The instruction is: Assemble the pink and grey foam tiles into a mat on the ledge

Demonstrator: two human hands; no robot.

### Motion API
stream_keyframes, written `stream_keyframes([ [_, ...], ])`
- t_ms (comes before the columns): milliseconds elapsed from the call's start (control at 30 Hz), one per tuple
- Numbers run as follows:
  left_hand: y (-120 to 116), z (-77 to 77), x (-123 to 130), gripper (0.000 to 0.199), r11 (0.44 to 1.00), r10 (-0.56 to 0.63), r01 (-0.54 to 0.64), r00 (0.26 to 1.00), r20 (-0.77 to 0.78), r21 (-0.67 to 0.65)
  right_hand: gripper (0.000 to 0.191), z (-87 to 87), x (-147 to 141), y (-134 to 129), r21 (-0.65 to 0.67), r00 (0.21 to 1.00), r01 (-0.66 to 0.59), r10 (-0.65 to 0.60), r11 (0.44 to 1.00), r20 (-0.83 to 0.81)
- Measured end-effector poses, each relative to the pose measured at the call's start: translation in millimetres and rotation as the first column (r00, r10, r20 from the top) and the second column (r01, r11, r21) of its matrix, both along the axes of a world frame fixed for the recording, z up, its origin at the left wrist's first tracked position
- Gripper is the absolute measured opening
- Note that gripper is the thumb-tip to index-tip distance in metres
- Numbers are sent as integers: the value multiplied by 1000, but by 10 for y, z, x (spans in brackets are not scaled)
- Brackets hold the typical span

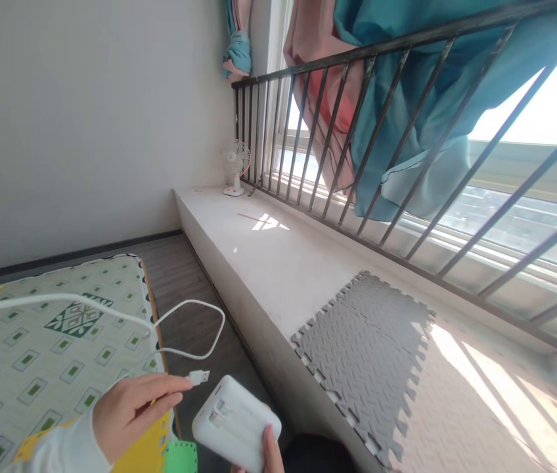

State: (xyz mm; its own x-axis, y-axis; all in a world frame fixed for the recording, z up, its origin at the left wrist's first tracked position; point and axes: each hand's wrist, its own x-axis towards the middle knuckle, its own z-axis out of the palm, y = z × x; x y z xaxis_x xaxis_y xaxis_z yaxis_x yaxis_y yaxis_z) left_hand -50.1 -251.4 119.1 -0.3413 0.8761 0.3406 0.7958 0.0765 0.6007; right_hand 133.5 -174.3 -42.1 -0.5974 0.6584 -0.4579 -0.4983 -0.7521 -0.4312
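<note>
Between the thumb and fingers of my left hand (133, 407) is the USB plug (199, 376) of a white cable (200, 302). Its metal end points right, toward a white power bank (234, 420) but apart from it. The cable loops up behind the hand and runs off the left edge. My right hand (271, 453) grips the power bank at its lower right, thumb on the near side; most of its fingers are hidden. Ports or short built-in plugs show on the power bank's upper left part.
A patterned mat (27, 341) covers the floor at left. To the right runs a low white ledge (259, 263) with grey foam tiles (367, 355) and a small fan (235, 167). Dark metal railing (318, 144) stands before the curtained window.
</note>
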Motion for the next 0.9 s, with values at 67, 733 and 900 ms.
stream_keyframes([
  [67, 9, 49, -17, 29, 999, 30, -30, 1000, 9, -13, 74, 98, -33, 14, -40, 999, 13, -15, 999, -48],
  [733, -101, 4, -121, 26, 986, -165, 168, 974, -158, 7, 71, 160, -80, -14, -63, 988, -107, 98, 992, -123],
  [900, -105, 15, -143, 28, 981, -187, 193, 965, -183, 13, 60, 133, -63, 14, 10, 973, -175, 175, 985, -149],
])
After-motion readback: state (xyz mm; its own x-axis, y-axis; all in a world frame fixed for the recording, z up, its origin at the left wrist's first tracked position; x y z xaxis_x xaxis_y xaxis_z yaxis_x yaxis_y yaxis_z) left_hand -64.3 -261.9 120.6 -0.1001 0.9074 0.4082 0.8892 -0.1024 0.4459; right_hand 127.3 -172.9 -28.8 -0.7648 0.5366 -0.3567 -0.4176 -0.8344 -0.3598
